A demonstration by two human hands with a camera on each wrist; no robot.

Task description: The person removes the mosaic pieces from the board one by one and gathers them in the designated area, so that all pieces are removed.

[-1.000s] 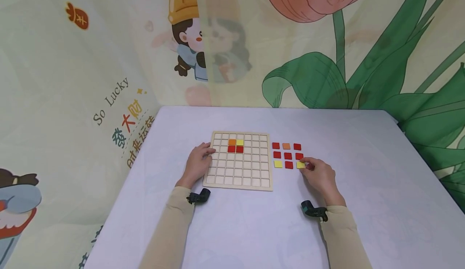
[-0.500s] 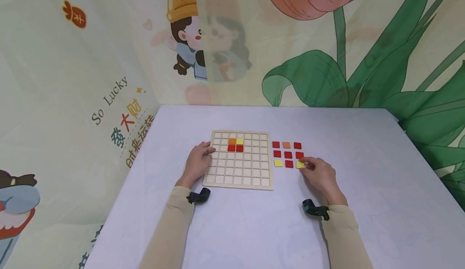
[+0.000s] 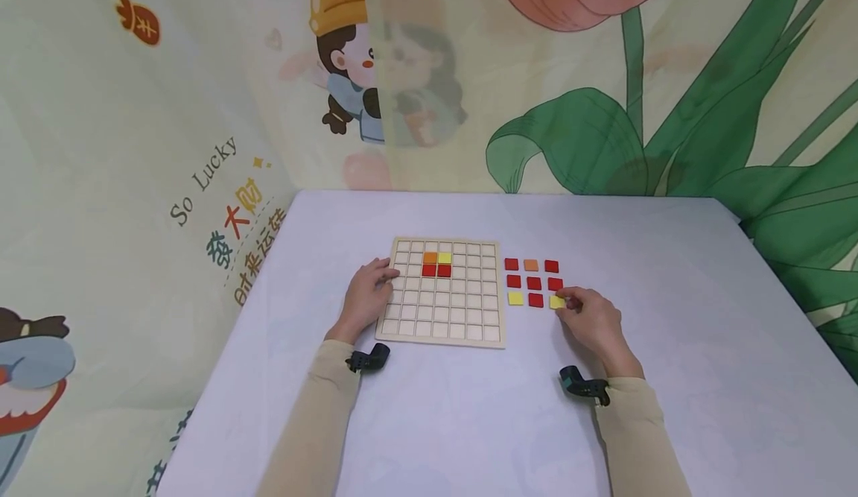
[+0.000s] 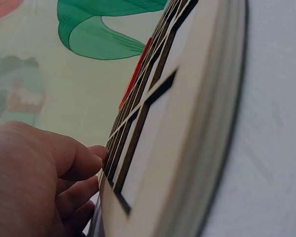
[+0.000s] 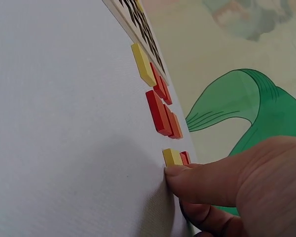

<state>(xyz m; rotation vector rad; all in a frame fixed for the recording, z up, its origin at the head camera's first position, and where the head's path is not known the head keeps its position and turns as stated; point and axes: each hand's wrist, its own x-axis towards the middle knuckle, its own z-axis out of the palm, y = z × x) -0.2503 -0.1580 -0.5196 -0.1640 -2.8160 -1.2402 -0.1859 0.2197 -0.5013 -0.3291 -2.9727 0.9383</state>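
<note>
Yellow tile [image 5: 172, 157], right of board [image 3: 462, 308], is being pinched by right hand [image 3: 595, 322]; likely light, stiff, sides gripping best. Board's left edge is being touched by left hand [image 3: 365, 294], fingers loose.

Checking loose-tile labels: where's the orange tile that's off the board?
Head view: the orange tile lies right of the board, in the middle of the loose group's far row, between two red tiles.
</note>
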